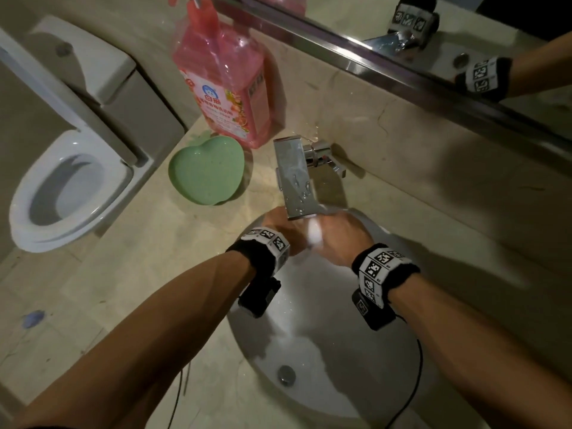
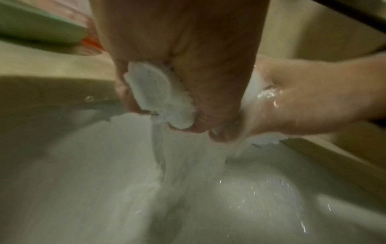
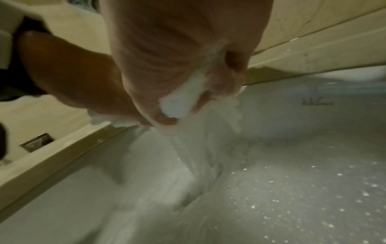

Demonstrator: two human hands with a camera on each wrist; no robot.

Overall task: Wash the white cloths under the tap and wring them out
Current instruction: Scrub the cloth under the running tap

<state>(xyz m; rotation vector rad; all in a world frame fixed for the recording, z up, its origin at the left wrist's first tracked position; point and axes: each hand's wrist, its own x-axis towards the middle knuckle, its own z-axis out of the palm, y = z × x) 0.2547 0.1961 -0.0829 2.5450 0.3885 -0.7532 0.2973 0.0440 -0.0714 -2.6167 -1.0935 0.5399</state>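
A bunched white cloth (image 1: 314, 235) is held between both hands just under the chrome tap (image 1: 295, 178), over the white sink (image 1: 325, 351). My left hand (image 1: 280, 224) grips one end of the cloth (image 2: 160, 97), fingers curled round it. My right hand (image 1: 339, 235) grips the other end (image 3: 183, 100). Water streams down from the cloth (image 2: 188, 156) into the basin. Much of the cloth is hidden inside the fists.
A pink detergent bottle (image 1: 224, 78) and a green heart-shaped dish (image 1: 207, 173) stand on the beige counter (image 1: 154, 258) left of the tap. A toilet (image 1: 71, 181) is at far left. A mirror (image 1: 464, 41) runs along the back wall. The sink drain (image 1: 286, 373) lies near me.
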